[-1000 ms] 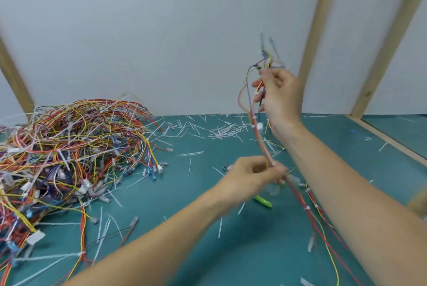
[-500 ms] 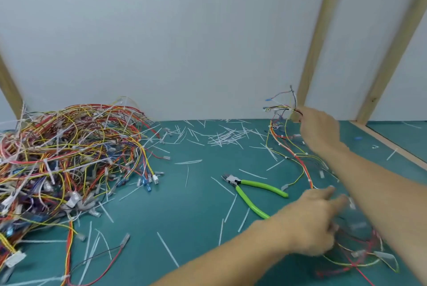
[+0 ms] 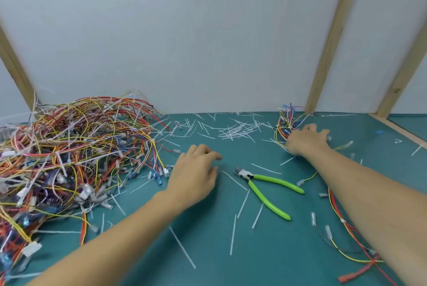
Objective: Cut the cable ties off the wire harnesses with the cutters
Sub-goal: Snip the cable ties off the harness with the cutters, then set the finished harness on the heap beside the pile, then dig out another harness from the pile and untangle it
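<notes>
A: Cutters (image 3: pixel 268 187), thin steel jaws, glossy lime-green handles splayed, flat on matte teal counter (image 3: pixel 208 258), centre.

B: Hands?

A: Left hand (image 3: pixel 194 176) just left of cutters, grip loose, holding nothing. Right hand (image 3: pixel 305 140) far right, fingers spread on thin wire harness (image 3: pixel 286 124); hold unclear, blurred.

B: Rest?

A: Tangled harness pile (image 3: pixel 69 154) left. White cut ties (image 3: pixel 235 129) scattered far.

Workshop: harness pile (image 3: pixel 69 158), cutters (image 3: pixel 268 184)

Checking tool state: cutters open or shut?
Open. The cutters lie flat on the mat, green handles splayed apart, no hand holding them.
</notes>
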A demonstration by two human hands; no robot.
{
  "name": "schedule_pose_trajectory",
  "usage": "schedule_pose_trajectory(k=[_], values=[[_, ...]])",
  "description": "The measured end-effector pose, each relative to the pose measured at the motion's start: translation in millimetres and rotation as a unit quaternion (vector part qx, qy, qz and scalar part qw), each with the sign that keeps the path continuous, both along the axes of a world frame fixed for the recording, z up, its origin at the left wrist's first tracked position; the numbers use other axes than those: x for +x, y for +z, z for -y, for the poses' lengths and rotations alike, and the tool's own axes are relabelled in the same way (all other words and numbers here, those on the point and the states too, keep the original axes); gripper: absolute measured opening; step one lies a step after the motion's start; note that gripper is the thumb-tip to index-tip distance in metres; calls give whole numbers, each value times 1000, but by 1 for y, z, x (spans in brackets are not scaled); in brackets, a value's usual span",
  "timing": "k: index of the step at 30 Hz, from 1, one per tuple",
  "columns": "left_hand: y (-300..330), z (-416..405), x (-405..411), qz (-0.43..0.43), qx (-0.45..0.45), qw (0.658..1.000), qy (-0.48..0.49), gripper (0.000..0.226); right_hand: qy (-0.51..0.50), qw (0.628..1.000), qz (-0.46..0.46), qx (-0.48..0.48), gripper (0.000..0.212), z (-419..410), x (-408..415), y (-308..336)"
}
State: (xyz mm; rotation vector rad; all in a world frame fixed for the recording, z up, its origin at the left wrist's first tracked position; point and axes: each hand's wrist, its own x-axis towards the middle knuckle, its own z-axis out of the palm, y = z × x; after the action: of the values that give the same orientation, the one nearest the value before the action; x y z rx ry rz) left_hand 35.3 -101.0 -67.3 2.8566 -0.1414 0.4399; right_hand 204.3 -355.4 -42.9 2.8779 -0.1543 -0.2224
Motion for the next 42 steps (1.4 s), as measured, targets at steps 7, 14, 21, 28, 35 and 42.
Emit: schedule_pose_trajectory(k=[7,14,21,28,35,42], values=[[0,59,-42,-97,-2,971,-218,39,145,948,211,190,48,-60,-26,13],[5,50,-41,-91,-11,987,-131,27,264,863,219,370,22,-128,-105,-7],[25,-17,-55,-75,-77,992,-60,20,277,790,245,489,16,-143,-128,-5],[115,-129,-45,130,240,953,128,26,272,806,187,491,17,-167,-130,-3],[131,-206,-28,-51,294,907,298,36,271,814,159,489,18,-199,-148,-3],[119,-248,-26,-28,179,911,371,47,267,825,148,475,21,-196,-149,-8]])
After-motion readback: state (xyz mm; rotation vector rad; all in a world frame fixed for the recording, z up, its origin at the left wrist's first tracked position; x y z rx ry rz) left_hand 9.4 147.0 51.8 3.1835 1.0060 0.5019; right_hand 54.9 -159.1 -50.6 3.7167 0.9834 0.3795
